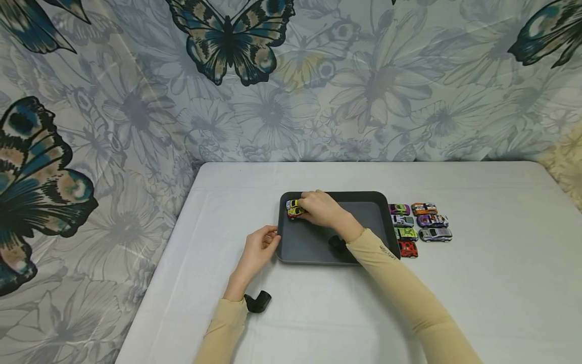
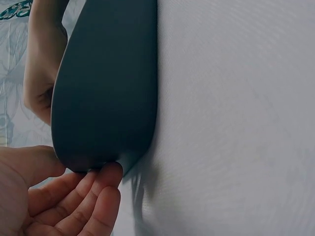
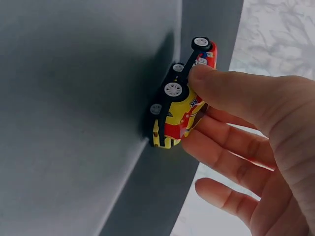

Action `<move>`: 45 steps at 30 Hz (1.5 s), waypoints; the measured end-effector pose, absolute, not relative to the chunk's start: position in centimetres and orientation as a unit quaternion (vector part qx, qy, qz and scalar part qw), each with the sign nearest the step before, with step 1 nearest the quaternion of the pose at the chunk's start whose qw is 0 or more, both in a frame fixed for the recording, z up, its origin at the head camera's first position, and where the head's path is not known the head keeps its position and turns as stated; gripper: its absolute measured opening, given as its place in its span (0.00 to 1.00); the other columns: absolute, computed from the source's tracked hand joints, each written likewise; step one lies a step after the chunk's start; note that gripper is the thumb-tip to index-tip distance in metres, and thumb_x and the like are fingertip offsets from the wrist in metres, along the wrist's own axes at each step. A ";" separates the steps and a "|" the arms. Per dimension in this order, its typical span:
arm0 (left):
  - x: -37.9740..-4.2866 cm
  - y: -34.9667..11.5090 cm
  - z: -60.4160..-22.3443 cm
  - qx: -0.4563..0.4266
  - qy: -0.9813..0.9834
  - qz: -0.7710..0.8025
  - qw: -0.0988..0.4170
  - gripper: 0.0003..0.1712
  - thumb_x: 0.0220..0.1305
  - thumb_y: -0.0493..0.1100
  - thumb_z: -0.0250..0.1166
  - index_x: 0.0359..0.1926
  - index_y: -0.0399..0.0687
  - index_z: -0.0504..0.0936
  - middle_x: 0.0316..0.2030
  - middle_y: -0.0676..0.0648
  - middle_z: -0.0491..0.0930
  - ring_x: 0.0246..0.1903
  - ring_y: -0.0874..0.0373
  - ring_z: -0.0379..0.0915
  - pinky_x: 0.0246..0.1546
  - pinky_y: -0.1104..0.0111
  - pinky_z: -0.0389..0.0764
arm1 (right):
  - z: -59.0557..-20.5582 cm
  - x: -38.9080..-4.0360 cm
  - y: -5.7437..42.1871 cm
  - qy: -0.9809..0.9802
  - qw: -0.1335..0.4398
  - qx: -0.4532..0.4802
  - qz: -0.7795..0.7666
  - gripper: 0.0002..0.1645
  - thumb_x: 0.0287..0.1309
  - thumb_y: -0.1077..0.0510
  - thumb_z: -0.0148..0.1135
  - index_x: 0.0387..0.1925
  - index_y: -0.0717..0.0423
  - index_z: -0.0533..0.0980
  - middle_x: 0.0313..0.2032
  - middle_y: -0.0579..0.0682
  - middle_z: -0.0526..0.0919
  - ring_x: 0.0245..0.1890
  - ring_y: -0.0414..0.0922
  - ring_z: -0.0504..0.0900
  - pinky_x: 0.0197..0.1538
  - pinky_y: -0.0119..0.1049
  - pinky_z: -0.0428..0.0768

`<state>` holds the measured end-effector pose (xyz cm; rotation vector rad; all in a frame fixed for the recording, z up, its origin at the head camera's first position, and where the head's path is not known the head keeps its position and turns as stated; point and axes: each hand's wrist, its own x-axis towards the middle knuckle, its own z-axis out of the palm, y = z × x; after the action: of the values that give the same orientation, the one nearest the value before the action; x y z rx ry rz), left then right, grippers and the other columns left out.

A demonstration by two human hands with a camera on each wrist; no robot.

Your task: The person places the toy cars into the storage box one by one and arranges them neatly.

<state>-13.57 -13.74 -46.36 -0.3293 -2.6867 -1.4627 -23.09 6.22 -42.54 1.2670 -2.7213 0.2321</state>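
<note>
One red-yellow car (image 3: 179,115) is pinched by the right grip (image 1: 322,208) — the tray (image 1: 309,245), at its left edge, by the left grip (image 1: 257,248).

The sleeved right forearm (image 1: 404,288) is stretched diagonally forward and leftward, and by the right hand (image 1: 323,208) a pinch is formed, the thumb (image 3: 236,93) being set against the nearer fingers (image 3: 231,155) while a lower finger (image 3: 224,199) is held apart and bent. The left forearm (image 1: 223,331) is angled forward, and the left hand (image 1: 258,250) is held nearer the body, its thumb (image 2: 32,164) and bent fingertips (image 2: 110,177) being brought close together in a light grip.
</note>
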 end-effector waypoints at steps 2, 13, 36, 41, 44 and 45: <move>-13.6 -13.7 -46.4 -0.106 -0.872 -0.476 0.030 0.13 0.61 0.34 0.61 0.46 0.30 0.78 0.32 0.45 0.78 0.28 0.60 0.74 0.28 0.73 0.78 | -42.6 -23.1 6.1 -0.903 0.060 0.419 0.076 0.09 0.47 0.56 0.72 0.25 0.55 0.78 0.25 0.47 0.74 0.26 0.44 0.75 0.33 0.41 0.74; -13.6 -13.8 -46.4 -0.103 -0.873 -0.476 0.029 0.13 0.61 0.34 0.61 0.46 0.30 0.78 0.32 0.44 0.78 0.28 0.60 0.74 0.28 0.73 0.78 | -42.8 -23.1 5.4 -0.902 0.041 0.424 0.072 0.09 0.46 0.57 0.72 0.26 0.55 0.79 0.25 0.48 0.76 0.26 0.44 0.76 0.31 0.39 0.75; -13.6 -13.8 -46.4 -0.105 -0.873 -0.475 0.024 0.14 0.62 0.35 0.60 0.47 0.30 0.78 0.32 0.45 0.78 0.28 0.61 0.74 0.27 0.73 0.78 | -43.3 -22.9 4.8 -0.911 0.054 0.404 0.054 0.10 0.47 0.55 0.71 0.30 0.54 0.80 0.27 0.48 0.75 0.29 0.44 0.77 0.34 0.41 0.75; -13.6 -13.8 -46.4 -0.108 -0.871 -0.478 0.027 0.13 0.62 0.34 0.61 0.46 0.29 0.78 0.32 0.44 0.78 0.27 0.60 0.74 0.27 0.73 0.78 | -43.2 -22.8 5.0 -0.914 0.056 0.399 0.052 0.12 0.48 0.53 0.70 0.33 0.55 0.79 0.28 0.49 0.75 0.30 0.45 0.77 0.37 0.43 0.76; -13.6 -13.8 -46.3 -0.107 -0.871 -0.479 0.028 0.13 0.61 0.34 0.61 0.46 0.30 0.78 0.32 0.44 0.78 0.27 0.60 0.74 0.27 0.73 0.78 | -43.1 -22.7 5.1 -0.913 0.070 0.398 0.052 0.12 0.49 0.53 0.70 0.33 0.55 0.79 0.28 0.48 0.75 0.30 0.46 0.76 0.37 0.43 0.75; -13.5 -13.8 -46.3 -0.107 -0.871 -0.479 0.028 0.13 0.61 0.34 0.61 0.46 0.30 0.78 0.32 0.44 0.78 0.28 0.60 0.74 0.27 0.73 0.78 | -43.1 -22.7 5.2 -0.913 0.075 0.398 0.053 0.11 0.50 0.53 0.69 0.32 0.55 0.78 0.28 0.49 0.75 0.30 0.46 0.76 0.37 0.43 0.75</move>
<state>-13.54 -13.82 -46.27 -0.3303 -2.6878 -1.4791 -22.66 5.17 -43.07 1.1939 -2.7383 0.1594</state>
